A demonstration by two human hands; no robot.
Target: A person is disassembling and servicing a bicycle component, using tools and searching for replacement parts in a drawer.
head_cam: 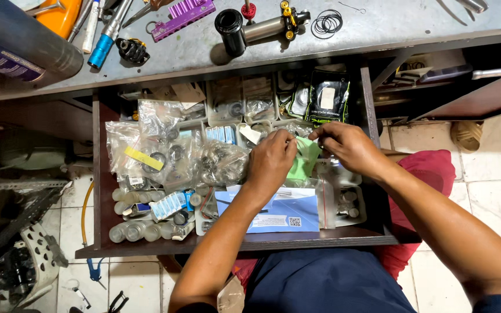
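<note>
Both hands over open wooden drawer (101,174) beneath grey metal desk (378,29). Left hand (271,162) and right hand (346,145), each grip pinched on small green paper packet (305,159) held between them. Below grip: blue-white printed card (285,211). Left of grip: clear plastic bags of metal rings (163,145).

Scuffed matt metal bench (378,26); dark wooden drawer (96,174); glossy clear plastic bags (158,124); matt green paper (304,159); blue paper envelope (288,208); glossy floor tiles (494,185).
</note>
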